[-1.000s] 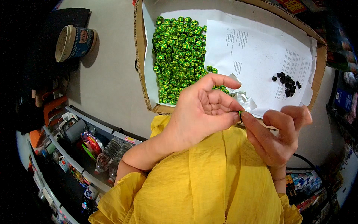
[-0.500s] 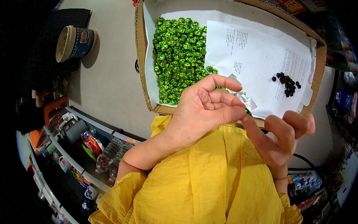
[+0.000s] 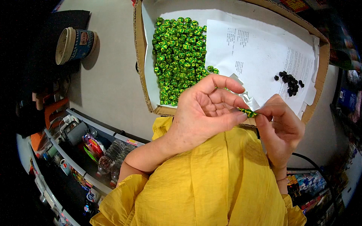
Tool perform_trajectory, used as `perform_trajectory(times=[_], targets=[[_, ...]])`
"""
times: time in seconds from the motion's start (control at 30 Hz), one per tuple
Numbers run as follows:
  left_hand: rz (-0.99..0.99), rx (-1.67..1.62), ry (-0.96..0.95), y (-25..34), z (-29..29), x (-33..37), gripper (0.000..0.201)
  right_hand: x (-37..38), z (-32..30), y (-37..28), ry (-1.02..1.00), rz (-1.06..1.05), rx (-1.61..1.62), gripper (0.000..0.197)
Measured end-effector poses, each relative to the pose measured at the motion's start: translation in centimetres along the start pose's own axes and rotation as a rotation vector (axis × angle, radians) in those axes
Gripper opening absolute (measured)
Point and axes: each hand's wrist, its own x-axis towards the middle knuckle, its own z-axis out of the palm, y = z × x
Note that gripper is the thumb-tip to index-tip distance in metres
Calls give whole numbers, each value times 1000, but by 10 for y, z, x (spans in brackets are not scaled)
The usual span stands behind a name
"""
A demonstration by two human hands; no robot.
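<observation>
Between my two hands, at the near edge of a shallow cardboard box (image 3: 140, 56), is a green and yellow foil wrapper (image 3: 249, 112), twisted narrow. The thumb and forefinger of my left hand (image 3: 211, 107) pinch one end of it. My right hand (image 3: 281, 124) pinches the other end between thumb and fingertips. Whether anything is inside the wrapper cannot be seen. Many small green foil-wrapped balls (image 3: 179, 56) fill the box's left side. Small black lumps (image 3: 290, 82) lie on white printed paper (image 3: 260, 52) at the right. Silvery wrapper pieces (image 3: 249, 100) lie just beyond my fingers, partly hidden.
A blue patterned tub (image 3: 81, 42) lies tipped on the grey surface left of the box. At lower left, shelves hold clear plastic bottles (image 3: 109, 154) and colourful packets (image 3: 93, 146). More packaged goods (image 3: 307, 184) stand at lower right, beside a black cable (image 3: 309, 161).
My right hand has come up and its fingers have closed on the wrapper's right end. The wrapper now shows stretched between both hands. My left hand has stayed almost in place.
</observation>
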Motion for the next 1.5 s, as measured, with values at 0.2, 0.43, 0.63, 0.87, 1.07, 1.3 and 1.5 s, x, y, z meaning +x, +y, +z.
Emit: perform_trajectory(times=[0.2,0.43,0.63,0.87,1.07,1.3,1.5], targets=[[26,-30,2,-3,0,-1,43,-1,6,1,53,330,497,8],[179,-107,49,-13,7,3,44,-5,31,12,211,188,660,13],[145,9,84,-11,8,3,41,-9,32,25,226,13,455,15],[62,-25,68,-6,5,2,42,-4,18,21,149,-597,-381,31],[35,49,125,1,3,1,44,4,7,17,54,-596,-441,31],[-43,88,-30,7,3,0,47,19,-8,11,-202,155,484,14],[111,619,-56,14,-1,2,50,13,7,2,-106,-62,-193,14]])
